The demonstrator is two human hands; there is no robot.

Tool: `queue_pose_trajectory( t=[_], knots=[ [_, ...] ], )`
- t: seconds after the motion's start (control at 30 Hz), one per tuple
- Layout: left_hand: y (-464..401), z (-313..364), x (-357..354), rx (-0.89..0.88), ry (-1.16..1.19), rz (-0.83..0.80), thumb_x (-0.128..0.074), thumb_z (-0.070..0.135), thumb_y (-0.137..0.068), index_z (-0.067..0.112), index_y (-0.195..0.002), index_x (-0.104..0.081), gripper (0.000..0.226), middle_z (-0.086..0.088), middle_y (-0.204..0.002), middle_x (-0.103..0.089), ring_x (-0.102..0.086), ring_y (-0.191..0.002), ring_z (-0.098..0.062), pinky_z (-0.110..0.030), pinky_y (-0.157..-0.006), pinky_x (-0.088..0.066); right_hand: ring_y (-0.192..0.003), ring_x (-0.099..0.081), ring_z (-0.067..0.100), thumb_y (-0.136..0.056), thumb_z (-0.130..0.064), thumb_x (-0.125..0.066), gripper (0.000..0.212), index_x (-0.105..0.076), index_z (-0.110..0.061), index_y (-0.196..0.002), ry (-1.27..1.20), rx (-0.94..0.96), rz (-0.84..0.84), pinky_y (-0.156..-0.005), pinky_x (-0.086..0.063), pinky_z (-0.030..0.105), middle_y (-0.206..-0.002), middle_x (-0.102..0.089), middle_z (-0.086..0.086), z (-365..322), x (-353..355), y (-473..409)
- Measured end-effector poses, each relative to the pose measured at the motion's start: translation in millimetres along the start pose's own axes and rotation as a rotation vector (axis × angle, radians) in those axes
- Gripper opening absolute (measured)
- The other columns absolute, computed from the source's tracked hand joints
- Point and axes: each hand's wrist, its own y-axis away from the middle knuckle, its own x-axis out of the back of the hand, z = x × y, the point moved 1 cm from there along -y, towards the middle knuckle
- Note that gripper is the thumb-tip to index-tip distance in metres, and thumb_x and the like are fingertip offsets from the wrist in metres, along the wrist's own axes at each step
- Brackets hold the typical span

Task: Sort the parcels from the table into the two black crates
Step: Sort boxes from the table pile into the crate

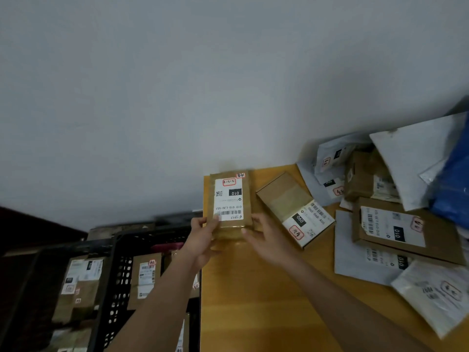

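Wooden desk carried parcel heap at right; crowded heap could snag or slide off edge. Two black crates stood left of desk, both part-filled; wrong crate was main sorting risk. Brown "010" box was held above desk's left edge. Left hand gripped box's near-left corner. Right hand, fingers loose, only touched near edge; one-handed grip could let box tip and drop.
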Motion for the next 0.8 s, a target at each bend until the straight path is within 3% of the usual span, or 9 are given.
queue_pose_trajectory(
  t=[0.1,0.2,0.3,0.43,0.5,0.57,0.67,0.73,0.8],
  knots=[
    [8.5,-3.0,4.2,-0.028,0.110,-0.022,-0.060,0.032,-0.095,0.019,-0.127,-0.037,0.042,0.000,-0.111,-0.059,-0.059,-0.094,-0.025,-0.047,-0.070,-0.049,-0.095,-0.057,-0.009,-0.097,-0.026,-0.061,0.034,-0.049,-0.018,-0.128,-0.044,0.002,0.003,-0.069,-0.043,0.002,-0.114,-0.051,-0.022,1.3,-3.7,14.8],
    [17.6,-2.6,9.3,-0.095,0.160,-0.034,-0.064,0.026,-0.093,0.019,-0.122,-0.041,0.037,-0.004,-0.113,-0.062,-0.060,-0.090,-0.022,-0.035,-0.054,-0.052,-0.103,-0.058,-0.005,-0.096,-0.018,-0.063,0.028,-0.053,-0.015,-0.122,-0.119,0.035,0.039,-0.072,-0.044,0.002,-0.113,-0.055,-0.021,3.2,-13.3,27.4],
    [27.0,-0.6,12.3,-0.136,0.205,-0.048,-0.066,0.019,-0.090,0.023,-0.115,-0.041,0.035,-0.006,-0.117,-0.066,-0.062,-0.096,-0.021,-0.034,-0.060,-0.049,-0.097,-0.062,-0.007,-0.095,-0.006,-0.061,0.020,-0.059,-0.013,-0.114,-0.237,0.041,0.144,-0.073,-0.044,0.003,-0.108,-0.063,-0.014,-0.7,-25.1,36.1],
    [36.9,2.3,25.8,-0.212,0.210,-0.013,-0.068,0.019,-0.089,0.028,-0.111,-0.050,0.029,-0.005,-0.114,-0.070,-0.065,-0.104,-0.025,-0.049,-0.076,-0.056,-0.090,-0.068,0.001,-0.096,-0.002,-0.057,0.019,-0.064,-0.019,-0.098,-0.270,0.130,0.198,-0.075,-0.048,0.011,-0.097,-0.074,-0.006,-9.9,-35.2,44.7],
    [43.6,6.3,37.1,-0.242,0.168,0.018,-0.069,0.018,-0.088,0.027,-0.112,-0.055,0.029,-0.005,-0.111,-0.071,-0.065,-0.104,-0.025,-0.056,-0.087,-0.054,-0.092,-0.067,0.005,-0.097,-0.008,-0.058,0.016,-0.062,-0.024,-0.098,-0.226,0.168,0.233,-0.073,-0.046,0.008,-0.098,-0.072,-0.008,-17.2,-32.5,47.1],
    [53.6,12.2,49.6,-0.264,0.133,0.027,-0.068,0.016,-0.087,0.023,-0.112,-0.058,0.028,-0.006,-0.106,-0.072,-0.066,-0.101,-0.026,-0.055,-0.082,-0.056,-0.097,-0.061,0.009,-0.096,-0.015,-0.060,0.015,-0.056,-0.022,-0.109,-0.161,0.189,0.344,-0.072,-0.045,0.006,-0.105,-0.063,-0.007,-23.1,-22.0,47.0],
    [66.2,18.1,72.0,-0.292,0.057,-0.037,-0.066,0.017,-0.085,0.021,-0.110,-0.061,0.026,-0.008,-0.106,-0.071,-0.062,-0.104,-0.029,-0.044,-0.072,-0.053,-0.113,-0.052,0.014,-0.092,-0.041,-0.063,0.048,-0.044,-0.025,-0.133,-0.226,0.062,0.385,-0.084,-0.045,0.016,-0.126,-0.051,-0.002,-27.3,-1.0,42.6],
    [73.6,19.7,87.1,-0.263,0.024,-0.140,-0.069,0.023,-0.074,0.020,-0.104,-0.061,0.032,-0.010,-0.107,-0.068,-0.058,-0.108,-0.031,-0.046,-0.081,-0.051,-0.128,-0.046,0.020,-0.081,-0.064,-0.063,0.076,-0.034,-0.033,-0.144,-0.365,-0.066,0.208,-0.102,-0.042,0.040,-0.143,-0.044,-0.002,-27.4,8.4,42.5],
    [79.1,18.9,99.7,-0.194,0.009,-0.278,-0.072,0.027,-0.063,0.015,-0.103,-0.061,0.043,-0.014,-0.110,-0.066,-0.057,-0.110,-0.034,-0.050,-0.092,-0.046,-0.135,-0.043,0.026,-0.072,-0.079,-0.063,0.086,-0.037,-0.040,-0.144,-0.489,-0.147,-0.062,-0.106,-0.039,0.056,-0.147,-0.047,-0.003,-25.7,10.8,48.4]
  ],
)
